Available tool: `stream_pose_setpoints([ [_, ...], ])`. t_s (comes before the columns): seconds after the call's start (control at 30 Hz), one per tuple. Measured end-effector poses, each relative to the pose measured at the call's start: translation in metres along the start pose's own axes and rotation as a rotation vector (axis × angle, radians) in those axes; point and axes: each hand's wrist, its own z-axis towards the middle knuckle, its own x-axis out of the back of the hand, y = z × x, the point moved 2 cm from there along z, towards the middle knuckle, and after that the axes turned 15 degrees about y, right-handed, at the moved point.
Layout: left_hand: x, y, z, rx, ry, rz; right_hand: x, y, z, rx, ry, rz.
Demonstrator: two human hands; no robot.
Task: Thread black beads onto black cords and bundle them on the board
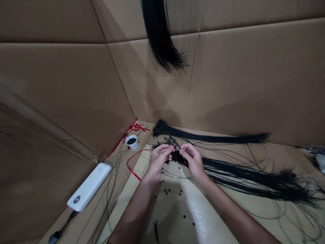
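Observation:
My left hand [157, 160] and my right hand [192, 158] are close together over the work surface, thumb and fingertips pinched. Thin dark cord ends [175, 141] show between and just beyond my fingertips; the exact point of grip is too small to make out. Under and to the right of my hands lies a long bundle of black cords [236, 173], its far ends fanned out. Small black beads [167, 190] are scattered on the surface below my hands. A white cup [132, 142] holding dark small pieces stands to the left.
Another black cord bundle [215, 135] lies along the cardboard wall [241, 78], and one more [162, 40] hangs above. Red ribbon pieces [137, 126] lie in the corner. A white power bank [89, 186] with a dark cable rests at left, near loose cords [108, 189].

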Motion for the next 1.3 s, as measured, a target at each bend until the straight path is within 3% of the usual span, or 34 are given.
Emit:
stream_pose_setpoints([
  [0.3, -0.001, 0.005, -0.002, 0.008, 0.001, -0.098, 0.005, 0.002, 0.009, -0.129, 0.155, 0.141],
  [0.57, -0.003, 0.002, -0.003, 0.064, 0.004, -0.133, -0.003, -0.01, 0.0, -0.212, 0.044, 0.218],
  [0.87, -0.005, -0.003, -0.003, 0.078, -0.003, -0.143, -0.005, -0.005, -0.005, -0.237, -0.061, 0.178],
  [1.13, -0.006, -0.003, -0.006, 0.061, 0.006, -0.141, -0.004, -0.005, -0.004, -0.213, 0.035, 0.189],
  [1.3, -0.008, -0.001, -0.008, 0.054, 0.01, -0.12, -0.004, -0.007, -0.004, -0.197, 0.026, 0.18],
])
